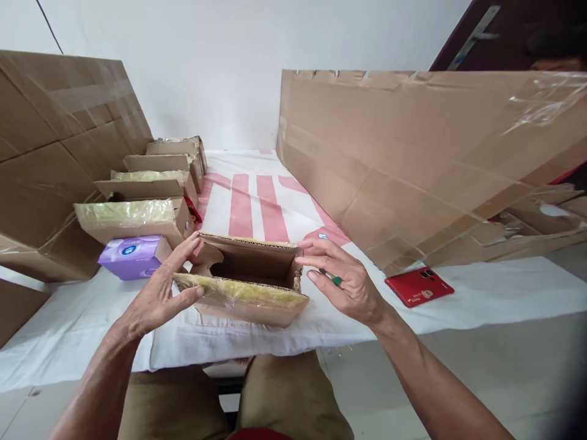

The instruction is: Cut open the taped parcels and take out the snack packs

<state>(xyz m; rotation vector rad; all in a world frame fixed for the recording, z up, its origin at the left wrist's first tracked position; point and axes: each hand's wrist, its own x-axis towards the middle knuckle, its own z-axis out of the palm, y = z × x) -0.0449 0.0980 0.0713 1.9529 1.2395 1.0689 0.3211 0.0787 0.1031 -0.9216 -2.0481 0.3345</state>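
Observation:
A small open-topped cardboard box (257,313) stands at the table's front edge, with yellowish tape along its near flap. My left hand (160,287) spans its left end, the thumb on the near flap and the fingers at the far left corner. At the opposite end is my right hand (346,281), fingers stretched out with the tips at the far right corner. A green-ended slim object (337,280) shows between its thumb and fingers; whether it is held or lies behind is unclear. Beside my left hand sits a purple tissue pack (131,256).
Several open cardboard boxes (132,217) line the left side before a large carton (46,122). A tall cardboard panel (413,146) stands at right, with a red phone (419,287) by its base. A white and pink cloth (243,195) covers the table.

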